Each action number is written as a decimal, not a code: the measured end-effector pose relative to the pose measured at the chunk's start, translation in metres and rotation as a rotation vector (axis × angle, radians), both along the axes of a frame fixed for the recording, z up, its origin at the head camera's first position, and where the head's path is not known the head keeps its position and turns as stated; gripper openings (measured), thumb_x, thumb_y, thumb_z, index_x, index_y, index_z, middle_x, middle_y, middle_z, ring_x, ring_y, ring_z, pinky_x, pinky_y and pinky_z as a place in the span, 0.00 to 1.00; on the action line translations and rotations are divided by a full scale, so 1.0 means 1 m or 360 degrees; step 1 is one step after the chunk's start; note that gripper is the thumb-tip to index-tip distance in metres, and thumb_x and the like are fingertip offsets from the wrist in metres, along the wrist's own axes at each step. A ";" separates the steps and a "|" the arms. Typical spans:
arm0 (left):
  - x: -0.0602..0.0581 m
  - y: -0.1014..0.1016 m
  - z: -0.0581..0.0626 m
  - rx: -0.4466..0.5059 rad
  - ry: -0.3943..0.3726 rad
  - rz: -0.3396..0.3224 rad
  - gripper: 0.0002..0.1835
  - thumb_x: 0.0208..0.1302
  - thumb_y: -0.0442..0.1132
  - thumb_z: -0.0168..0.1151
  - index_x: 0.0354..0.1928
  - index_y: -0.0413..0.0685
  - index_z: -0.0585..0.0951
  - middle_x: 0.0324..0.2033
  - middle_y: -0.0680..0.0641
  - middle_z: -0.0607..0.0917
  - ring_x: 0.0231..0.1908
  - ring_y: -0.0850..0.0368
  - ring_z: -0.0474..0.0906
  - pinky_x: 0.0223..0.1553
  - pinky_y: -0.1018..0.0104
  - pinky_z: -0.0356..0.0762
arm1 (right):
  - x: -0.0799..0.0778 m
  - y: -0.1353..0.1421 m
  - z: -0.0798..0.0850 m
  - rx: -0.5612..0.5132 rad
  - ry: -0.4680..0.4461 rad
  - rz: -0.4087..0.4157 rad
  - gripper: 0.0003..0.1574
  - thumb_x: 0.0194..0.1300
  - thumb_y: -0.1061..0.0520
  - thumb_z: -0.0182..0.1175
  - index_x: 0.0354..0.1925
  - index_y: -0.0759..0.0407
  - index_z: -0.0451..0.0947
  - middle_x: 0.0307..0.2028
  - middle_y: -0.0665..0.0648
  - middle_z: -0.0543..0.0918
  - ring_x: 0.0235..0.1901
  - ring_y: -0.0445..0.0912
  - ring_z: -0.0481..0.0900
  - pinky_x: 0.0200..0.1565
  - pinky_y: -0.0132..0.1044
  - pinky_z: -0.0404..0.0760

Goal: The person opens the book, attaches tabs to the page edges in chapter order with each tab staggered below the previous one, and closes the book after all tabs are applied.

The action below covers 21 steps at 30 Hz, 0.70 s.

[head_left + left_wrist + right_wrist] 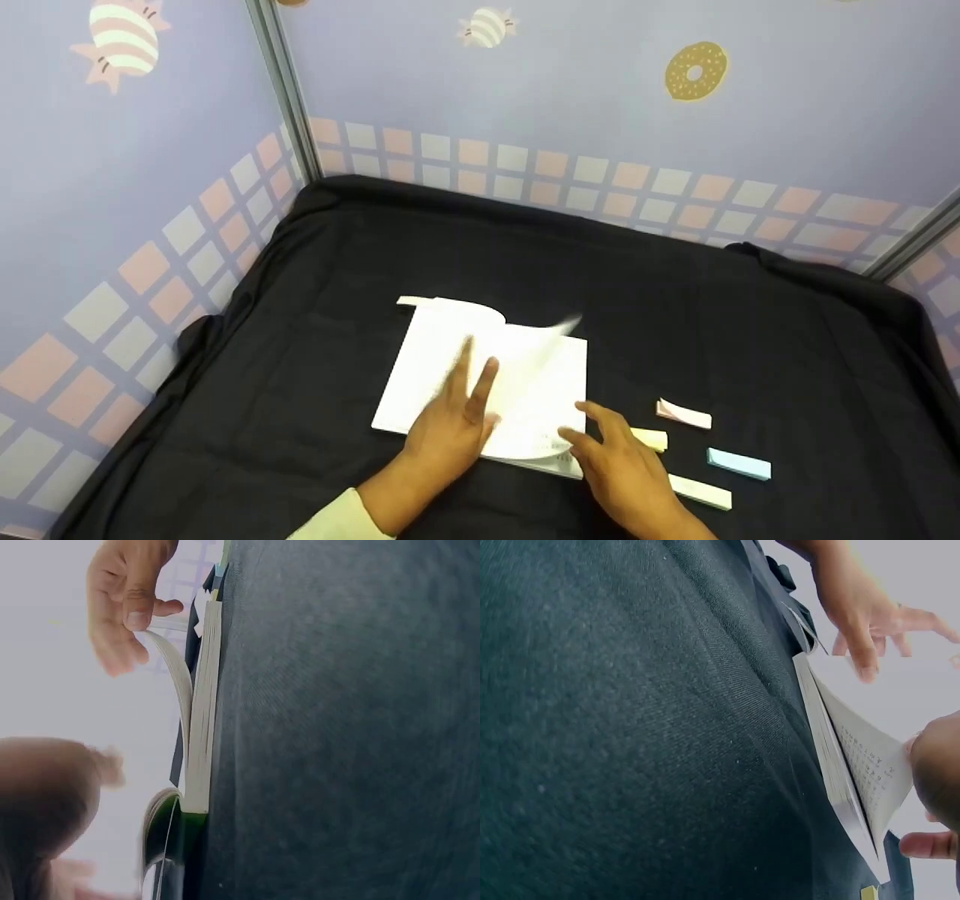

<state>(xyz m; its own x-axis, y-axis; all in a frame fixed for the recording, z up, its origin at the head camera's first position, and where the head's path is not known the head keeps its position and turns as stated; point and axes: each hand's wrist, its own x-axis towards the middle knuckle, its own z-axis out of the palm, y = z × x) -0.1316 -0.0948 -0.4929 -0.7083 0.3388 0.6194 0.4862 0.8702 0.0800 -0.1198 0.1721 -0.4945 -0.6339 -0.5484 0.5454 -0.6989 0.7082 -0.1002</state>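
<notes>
A thick book lies open on black cloth, its pages white. My left hand is over the middle of the spread with its fingers stretched out. At the right page edge my right hand holds a bent sheaf of pages by its free edge, thumb and fingers curved. Small print shows on the underside of that sheaf in the right wrist view. One page's far corner stands up, blurred. A pale pink tab sticks out past the book's far left corner.
Right of the book lie sticky-note pads: pink, yellow, blue and pale green. The right hand partly covers the yellow and green ones. Patterned panels border the black cloth at the back and sides.
</notes>
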 end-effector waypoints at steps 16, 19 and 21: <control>0.005 0.000 0.008 -0.0516 -0.0500 -0.0173 0.23 0.53 0.64 0.61 0.34 0.52 0.80 0.42 0.52 0.81 0.58 0.48 0.69 0.46 0.52 0.74 | -0.002 -0.004 0.001 -0.0153 0.0117 0.0026 0.15 0.46 0.58 0.73 0.29 0.50 0.75 0.49 0.50 0.76 0.45 0.41 0.74 0.32 0.29 0.77; 0.004 0.000 0.009 -0.0536 -0.0497 -0.0181 0.23 0.49 0.64 0.65 0.32 0.53 0.80 0.41 0.52 0.80 0.57 0.48 0.69 0.43 0.52 0.75 | -0.002 -0.005 0.003 -0.0164 0.0123 -0.0010 0.19 0.41 0.59 0.75 0.28 0.48 0.74 0.48 0.49 0.76 0.44 0.40 0.74 0.30 0.28 0.76; 0.004 -0.001 0.009 -0.0539 -0.0503 -0.0186 0.21 0.48 0.63 0.66 0.31 0.54 0.80 0.41 0.53 0.80 0.56 0.49 0.70 0.43 0.53 0.75 | -0.002 -0.005 0.003 -0.0173 0.0118 -0.0014 0.20 0.40 0.59 0.76 0.28 0.48 0.74 0.48 0.48 0.76 0.43 0.39 0.74 0.29 0.28 0.76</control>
<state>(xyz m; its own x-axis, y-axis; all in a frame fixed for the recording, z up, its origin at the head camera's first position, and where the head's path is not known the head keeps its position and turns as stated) -0.1279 -0.0963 -0.4835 -0.7893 0.5730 0.2206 0.5798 0.8138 -0.0390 -0.1218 0.1674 -0.4918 -0.5943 -0.4781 0.6467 -0.7009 0.7022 -0.1251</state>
